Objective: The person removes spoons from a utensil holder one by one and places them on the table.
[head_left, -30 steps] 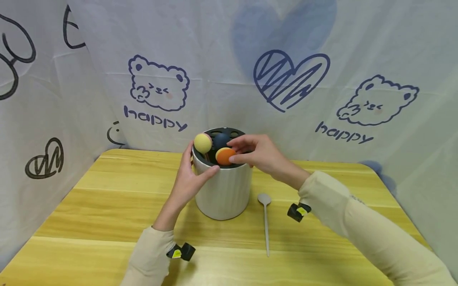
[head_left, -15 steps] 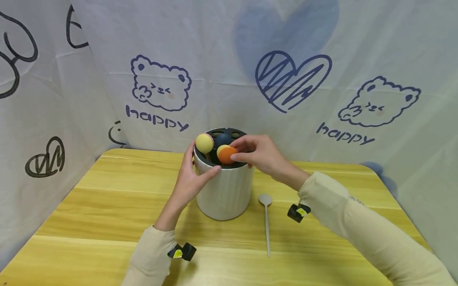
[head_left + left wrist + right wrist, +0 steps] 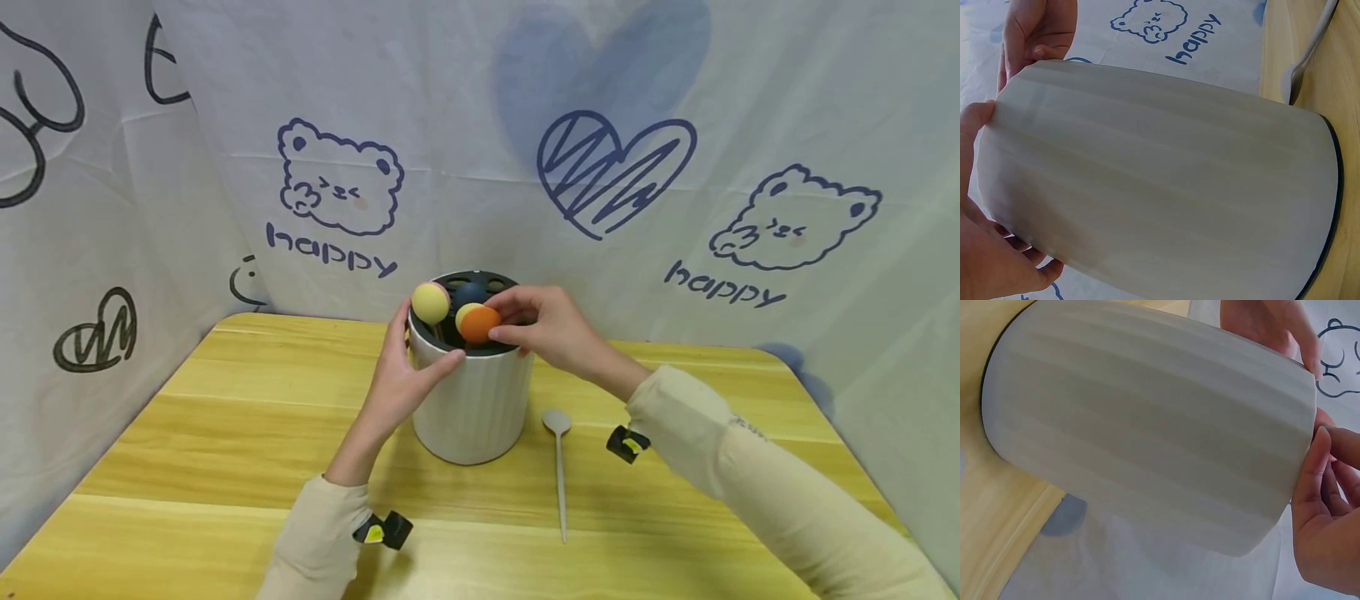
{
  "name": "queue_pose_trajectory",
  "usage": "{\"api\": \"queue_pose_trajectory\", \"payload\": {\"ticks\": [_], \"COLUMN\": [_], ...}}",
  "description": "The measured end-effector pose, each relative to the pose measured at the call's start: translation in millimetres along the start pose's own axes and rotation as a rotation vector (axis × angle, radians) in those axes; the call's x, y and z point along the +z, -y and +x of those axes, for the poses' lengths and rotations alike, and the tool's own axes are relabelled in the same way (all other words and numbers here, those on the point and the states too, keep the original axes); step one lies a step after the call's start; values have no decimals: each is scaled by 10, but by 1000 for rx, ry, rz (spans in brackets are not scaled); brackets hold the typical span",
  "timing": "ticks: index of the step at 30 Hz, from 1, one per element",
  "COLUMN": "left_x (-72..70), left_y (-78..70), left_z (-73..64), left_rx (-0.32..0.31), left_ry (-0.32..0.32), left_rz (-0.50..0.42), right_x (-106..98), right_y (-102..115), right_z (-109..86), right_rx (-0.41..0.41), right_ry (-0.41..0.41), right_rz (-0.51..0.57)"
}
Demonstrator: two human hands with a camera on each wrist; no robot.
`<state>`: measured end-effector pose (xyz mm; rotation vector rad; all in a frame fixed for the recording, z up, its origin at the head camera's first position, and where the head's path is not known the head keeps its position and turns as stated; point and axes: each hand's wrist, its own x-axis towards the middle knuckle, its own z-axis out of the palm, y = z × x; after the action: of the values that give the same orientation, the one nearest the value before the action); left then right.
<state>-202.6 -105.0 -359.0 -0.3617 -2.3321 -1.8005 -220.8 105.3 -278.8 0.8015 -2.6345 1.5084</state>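
A white ribbed utensil holder [image 3: 471, 408] with a dark slotted insert stands upright on the table. My left hand [image 3: 401, 375] grips its left side near the rim, thumb in front and fingers behind. Out of the top rise round heads: a pale yellow one [image 3: 431, 303] backed with pink, a dark blue one [image 3: 471, 295], and an orange disc [image 3: 480, 323] with a yellow back. My right hand [image 3: 551, 325] pinches the orange disc at its right edge between thumb and fingers. In the right wrist view, the right hand's [image 3: 1329, 512] curled fingers meet at the rim; the disc is hidden there.
A light grey spoon [image 3: 559, 471] lies on the wooden table [image 3: 225, 442] to the right of the holder, its bowl pointing away. Behind the table hangs a white printed cloth [image 3: 465, 208], close to the holder.
The orange disc has turned slightly between the right fingers, now showing more of its orange face. The left hand stays on the holder. The head view has shifted a little.
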Motion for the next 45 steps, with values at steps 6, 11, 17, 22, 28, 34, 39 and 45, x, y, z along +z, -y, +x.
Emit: {"api": "queue_pose_trajectory", "payload": {"ticks": [6, 11, 17, 22, 28, 34, 39, 45], "left_x": [5, 6, 9, 7, 5, 5, 3, -2], "left_y": [0, 4, 3, 1, 7, 11, 4, -8], "left_z": [4, 2, 3, 6, 2, -12, -19, -19], "left_rx": [11, 21, 10, 13, 17, -3, -17, -18], "left_ry": [-6, -5, -4, -3, -4, -1, 0, 0], "left_rz": [-6, -7, -1, -3, -6, -7, -3, -5], "right_x": [-8, -23, -62, -92, -113, -121, -138, -175], "right_y": [-8, 4, 19, 36, 58, 51, 68, 120], "right_z": [7, 19, 53, 78, 98, 104, 97, 95], "right_rx": [-5, -8, -26, -13, 4, -4, -14, -8], "right_ry": [-14, -27, -52, -62, -44, -24, -21, -28], "right_rz": [-2, -26, -52, -57, -42, -18, 13, 50]}}
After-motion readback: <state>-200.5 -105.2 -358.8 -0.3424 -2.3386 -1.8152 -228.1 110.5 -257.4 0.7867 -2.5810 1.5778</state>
